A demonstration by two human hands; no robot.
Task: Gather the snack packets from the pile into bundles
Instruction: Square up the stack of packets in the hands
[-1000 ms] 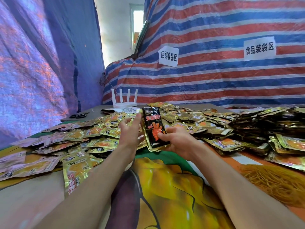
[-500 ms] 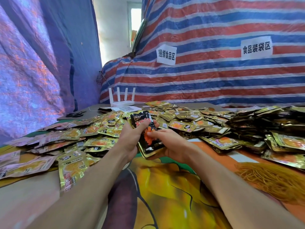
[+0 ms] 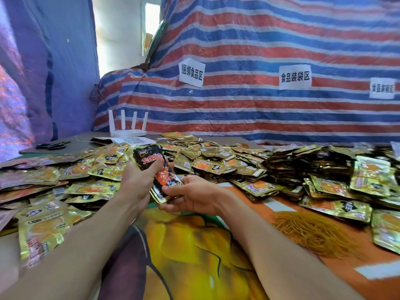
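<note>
Left hand (image 3: 138, 182) and right hand (image 3: 194, 198), fingers clamped on the slick stack (image 3: 165, 179) near the pile (image 3: 207, 156), could let packets slip out.

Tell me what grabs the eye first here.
Gold snack packets blanket the table from left to right, before a red, white and blue striped tarp. At centre the left hand and right hand both grip a stack of black packets; a tangle of thin yellow strands lies near right.
</note>
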